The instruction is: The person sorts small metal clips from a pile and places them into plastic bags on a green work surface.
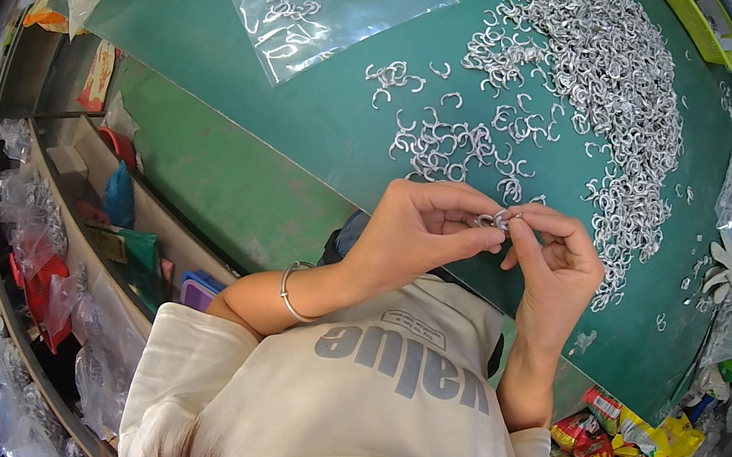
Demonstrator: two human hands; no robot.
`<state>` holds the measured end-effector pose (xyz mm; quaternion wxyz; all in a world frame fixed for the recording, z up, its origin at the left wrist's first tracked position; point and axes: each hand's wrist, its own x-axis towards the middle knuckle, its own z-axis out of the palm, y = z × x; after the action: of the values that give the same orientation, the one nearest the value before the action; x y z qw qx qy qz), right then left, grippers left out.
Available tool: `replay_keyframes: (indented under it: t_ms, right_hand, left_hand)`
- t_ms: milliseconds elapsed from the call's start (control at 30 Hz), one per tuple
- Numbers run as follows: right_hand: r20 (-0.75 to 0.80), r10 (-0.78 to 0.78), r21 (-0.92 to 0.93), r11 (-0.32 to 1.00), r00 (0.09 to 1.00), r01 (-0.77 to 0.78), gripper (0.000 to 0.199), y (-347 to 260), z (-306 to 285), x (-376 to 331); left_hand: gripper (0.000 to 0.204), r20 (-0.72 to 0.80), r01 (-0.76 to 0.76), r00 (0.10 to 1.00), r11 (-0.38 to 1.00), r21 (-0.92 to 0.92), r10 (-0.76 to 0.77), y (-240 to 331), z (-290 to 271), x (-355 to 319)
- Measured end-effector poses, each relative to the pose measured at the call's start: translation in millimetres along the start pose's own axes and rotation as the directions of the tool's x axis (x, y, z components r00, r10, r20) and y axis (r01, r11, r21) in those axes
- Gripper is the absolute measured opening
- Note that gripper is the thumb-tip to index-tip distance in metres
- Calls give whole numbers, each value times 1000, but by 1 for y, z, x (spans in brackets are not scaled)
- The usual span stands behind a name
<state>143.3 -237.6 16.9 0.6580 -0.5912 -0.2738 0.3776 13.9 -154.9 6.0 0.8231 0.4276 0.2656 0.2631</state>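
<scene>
Both my hands meet at the near edge of the green table. My left hand point(429, 227) pinches small C-shaped metal pieces point(490, 220) between thumb and fingertips. My right hand point(558, 251) closes thumb and forefinger on a metal piece at the same spot, its fingertips touching the left's. How the pieces sit against each other is too small to tell. Just beyond my hands lies a loose cluster of silver C-shaped pieces point(452, 148). A large heap of the same pieces point(620, 72) spreads over the right of the table.
A clear plastic bag point(323, 23) with several C-shaped pieces on it lies on the green table point(360, 150) at the far left. A yellow-green basket point(705, 24) stands at the far right. Bins of plastic bags point(38, 222) flank my left; colourful packets point(611, 444) sit lower right.
</scene>
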Motion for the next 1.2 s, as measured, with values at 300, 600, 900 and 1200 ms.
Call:
replay_keyframes:
  t_ms: [300, 600, 900, 1200]
  right_hand:
    - [21, 58, 5, 998, 998, -58, 17, 0, 1, -3]
    - [-5, 40, 43, 998, 999, -40, 16, -4, 7, -8]
    - [-43, 0, 49, 999, 999, 2, 17, -5, 7, -12]
    - [56, 37, 4, 999, 998, -37, 17, -8, 3, -12]
  left_hand:
    - [16, -49, -11, 999, 1000, -14, 10, -2, 0, -1]
    - [14, -62, -166, 984, 986, 30, 168, -5, 6, -6]
    - [15, 27, -233, 973, 960, 155, 231, 0, 4, -9]
    - [17, 75, -289, 957, 935, 205, 279, -3, -1, -10]
